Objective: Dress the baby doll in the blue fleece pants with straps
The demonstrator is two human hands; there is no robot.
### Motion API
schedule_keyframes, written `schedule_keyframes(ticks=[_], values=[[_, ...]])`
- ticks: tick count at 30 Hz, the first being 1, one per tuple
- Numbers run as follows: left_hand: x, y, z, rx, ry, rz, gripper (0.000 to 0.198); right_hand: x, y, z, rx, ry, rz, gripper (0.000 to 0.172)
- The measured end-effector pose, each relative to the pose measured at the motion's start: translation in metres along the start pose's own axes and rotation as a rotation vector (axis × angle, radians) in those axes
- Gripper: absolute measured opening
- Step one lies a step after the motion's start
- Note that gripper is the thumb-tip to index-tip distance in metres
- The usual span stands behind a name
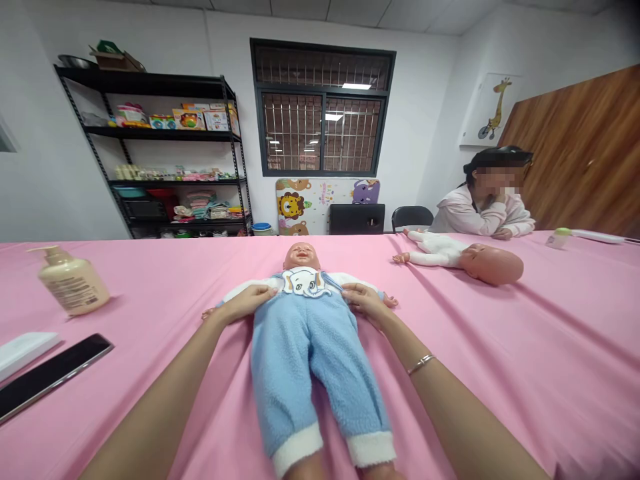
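A baby doll (pixel 301 256) lies on its back on the pink cloth, its head away from me and its feet toward me. It wears blue fleece overalls (pixel 307 333) with white cuffs and an elephant on the bib, over white sleeves. My left hand (pixel 249 300) is closed at the left side of the bib, its fingertips pinching the edge of the overalls. At the right side, my right hand (pixel 364 300) has its fingers together on the blue edge near the doll's arm. A bracelet circles my right forearm.
A pump bottle (pixel 73 281), a dark phone (pixel 55 373) and a white case (pixel 27 352) are at the left. Another doll (pixel 463 259) in white lies at the back right, before a seated person (pixel 485 200). A small bottle (pixel 559 238) stands farther right. Shelves (pixel 165 135) are behind.
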State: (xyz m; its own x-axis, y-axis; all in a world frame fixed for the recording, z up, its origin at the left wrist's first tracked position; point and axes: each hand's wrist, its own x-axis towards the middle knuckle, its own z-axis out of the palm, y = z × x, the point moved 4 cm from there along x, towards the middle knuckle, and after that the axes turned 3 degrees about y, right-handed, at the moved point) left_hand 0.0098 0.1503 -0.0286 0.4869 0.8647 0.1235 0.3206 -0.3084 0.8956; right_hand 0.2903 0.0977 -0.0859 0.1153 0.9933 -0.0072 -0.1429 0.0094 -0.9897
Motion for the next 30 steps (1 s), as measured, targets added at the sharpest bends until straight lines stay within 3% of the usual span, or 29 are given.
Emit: schedule_keyframes(ticks=[3, 9, 15, 18, 25, 30], values=[[-0.001, -0.001, 0.007, 0.045, -0.068, -0.014, 0.031, 0.001, 0.0, 0.0, -0.094, 0.04, -0.066, 0.047], [-0.007, -0.014, 0.006, -0.136, -0.034, -0.057, 0.029, 0.004, -0.005, 0.002, -0.409, 0.125, -0.321, 0.034], [0.004, -0.022, 0.003, -0.227, 0.127, 0.005, 0.04, 0.007, -0.007, -0.003, -0.408, 0.277, -0.362, 0.027], [0.013, -0.028, 0.006, -0.242, 0.235, 0.056, 0.044, 0.007, -0.005, 0.0, -0.306, 0.258, -0.301, 0.03], [0.017, -0.039, 0.011, -0.009, 0.542, 0.138, 0.048, 0.0, 0.002, 0.007, -0.156, 0.115, -0.117, 0.046], [0.014, -0.035, 0.012, 0.08, 0.571, 0.178, 0.047, -0.003, 0.004, 0.008, 0.019, -0.039, -0.01, 0.043]])
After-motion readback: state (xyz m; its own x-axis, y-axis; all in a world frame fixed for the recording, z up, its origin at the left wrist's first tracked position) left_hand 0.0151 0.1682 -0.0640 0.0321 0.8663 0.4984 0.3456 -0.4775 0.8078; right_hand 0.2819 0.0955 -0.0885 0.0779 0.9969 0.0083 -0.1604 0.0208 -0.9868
